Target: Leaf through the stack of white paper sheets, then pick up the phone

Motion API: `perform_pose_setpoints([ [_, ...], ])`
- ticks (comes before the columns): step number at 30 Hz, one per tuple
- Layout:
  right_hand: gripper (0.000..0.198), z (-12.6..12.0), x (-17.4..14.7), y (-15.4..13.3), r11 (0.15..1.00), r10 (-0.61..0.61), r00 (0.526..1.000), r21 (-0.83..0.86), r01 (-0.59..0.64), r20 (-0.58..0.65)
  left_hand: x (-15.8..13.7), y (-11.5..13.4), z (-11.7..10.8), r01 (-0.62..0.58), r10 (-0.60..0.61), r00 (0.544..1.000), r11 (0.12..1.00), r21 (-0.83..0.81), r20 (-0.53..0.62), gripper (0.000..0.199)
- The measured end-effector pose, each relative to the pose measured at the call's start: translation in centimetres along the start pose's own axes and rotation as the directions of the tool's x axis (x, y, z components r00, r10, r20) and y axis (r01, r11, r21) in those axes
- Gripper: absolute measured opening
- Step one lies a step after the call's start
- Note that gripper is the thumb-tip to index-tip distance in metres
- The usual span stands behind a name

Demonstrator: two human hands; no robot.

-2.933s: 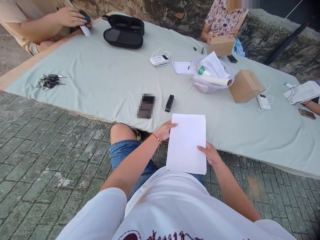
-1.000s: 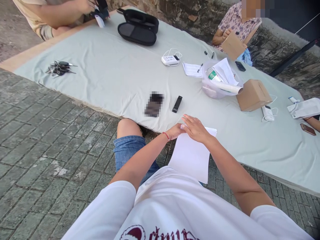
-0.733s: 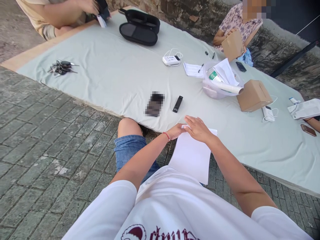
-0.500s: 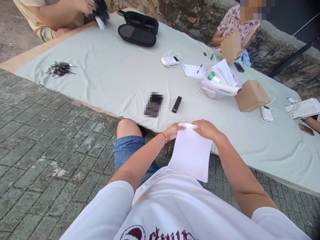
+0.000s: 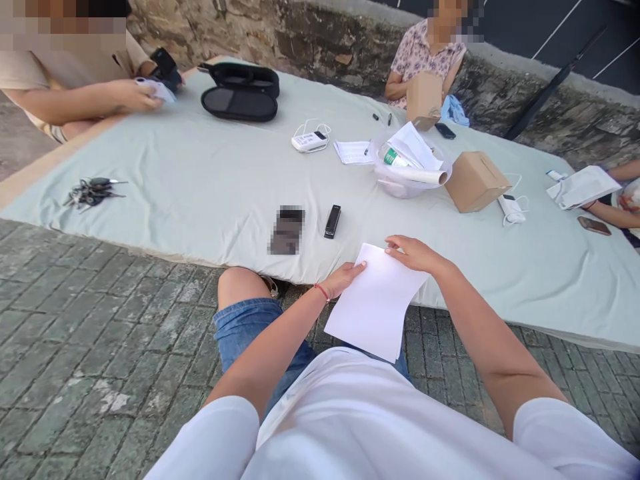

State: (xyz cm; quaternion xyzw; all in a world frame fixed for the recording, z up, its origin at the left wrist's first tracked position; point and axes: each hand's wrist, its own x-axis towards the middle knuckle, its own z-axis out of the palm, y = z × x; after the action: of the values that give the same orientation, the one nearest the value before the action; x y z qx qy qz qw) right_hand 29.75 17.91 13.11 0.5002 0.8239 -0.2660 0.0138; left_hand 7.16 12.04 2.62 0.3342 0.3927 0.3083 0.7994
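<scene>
A small stack of white paper sheets (image 5: 373,303) slopes from the table edge towards my lap. My left hand (image 5: 345,277), with a red cord at the wrist, grips the stack's left edge, thumb on top. At the upper right edge of the stack is my right hand (image 5: 413,255); its thumb lies over the paper, the index finger stretches past the top edge, and the other fingers are partly hidden. Beyond the paper, a black stapler (image 5: 333,221) lies on the cloth, beside a dark blurred-out flat object (image 5: 287,230).
The cloth-covered table (image 5: 200,180) holds a key bunch (image 5: 94,192), a black case (image 5: 240,103), a plastic tub (image 5: 403,183) of papers, a cardboard box (image 5: 475,181) and white corded devices. Around it sit other people, one holding a cardboard box (image 5: 424,97).
My right index finger has lifted off the top edge and the sheets' lower corners have spread slightly. My view has shifted. The person at far left now holds a pale object over the table.
</scene>
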Motion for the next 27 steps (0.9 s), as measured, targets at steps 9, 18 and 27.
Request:
perform_pose_setpoints([
  [9, 0.060, 1.2, 2.0, -2.3, 0.995, -0.061, 0.995, -0.069, 0.067, 0.075, -1.1, 0.2, 0.6, -0.064, 0.069, 0.995, 0.996, 0.068, -0.076, 0.060],
  [18, 0.060, 2.4, 1.9, -3.0, 0.991, -0.093, 0.993, -0.089, 0.099, 0.076, -1.5, -0.2, 1.0, -0.130, 0.157, 0.968, 0.981, 0.141, -0.196, 0.062],
  [27, 0.059, 2.7, 1.9, -3.1, 0.987, -0.135, 0.991, -0.083, 0.135, -0.001, -1.9, -0.5, 1.1, -0.184, 0.237, 0.950, 0.951, 0.249, -0.202, 0.066],
])
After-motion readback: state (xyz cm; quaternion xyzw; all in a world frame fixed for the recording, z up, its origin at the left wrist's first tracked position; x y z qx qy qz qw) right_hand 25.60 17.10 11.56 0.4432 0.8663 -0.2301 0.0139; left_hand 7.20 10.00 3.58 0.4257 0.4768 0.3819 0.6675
